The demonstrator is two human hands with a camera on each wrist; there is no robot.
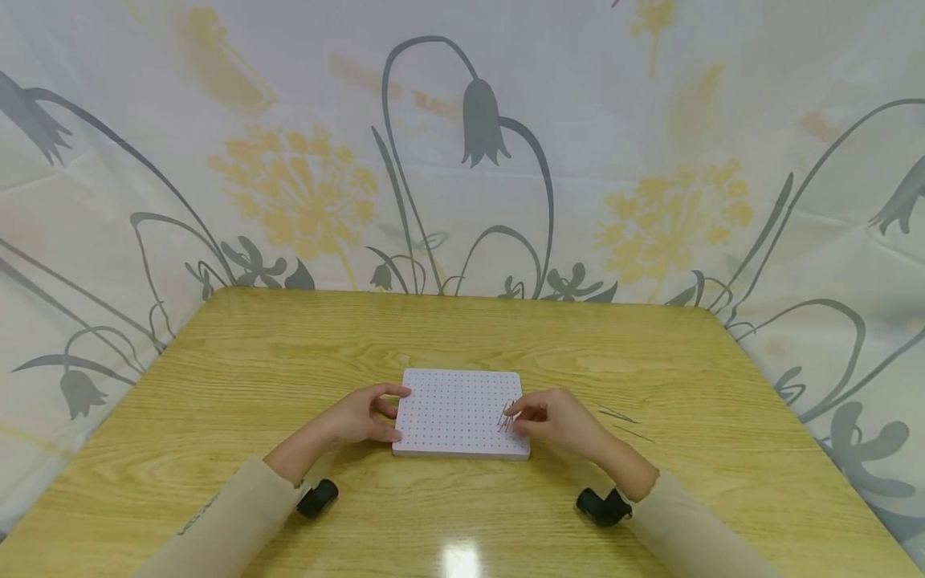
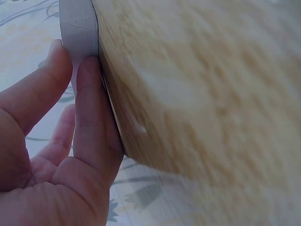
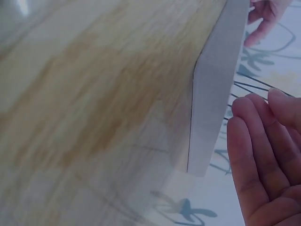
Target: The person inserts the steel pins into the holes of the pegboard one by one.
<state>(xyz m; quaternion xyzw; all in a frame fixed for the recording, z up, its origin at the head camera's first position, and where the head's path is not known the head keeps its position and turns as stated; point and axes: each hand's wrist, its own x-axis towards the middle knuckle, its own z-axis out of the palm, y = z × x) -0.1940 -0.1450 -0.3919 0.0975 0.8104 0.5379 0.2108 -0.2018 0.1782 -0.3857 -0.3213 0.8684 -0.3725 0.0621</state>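
A white board with a grid of small holes (image 1: 455,409) lies flat on the table. My left hand (image 1: 361,415) holds its left edge, thumb low on that side and index finger higher up. In the left wrist view the fingers (image 2: 89,108) lie against the board's pale side wall (image 2: 80,33). Over the right part of the board is my right hand (image 1: 556,417), pinching a thin dark stick (image 3: 261,86) between thumb and fingertips. Several similar thin sticks (image 1: 502,417) stand in the holes beside those fingertips, partly hidden by the hand.
A few loose thin sticks (image 1: 617,416) lie on the wooden table (image 1: 325,337), right of the board. Black wrist cameras (image 1: 318,498) hang below both wrists. Behind the table is a flower-patterned cloth (image 1: 433,201).
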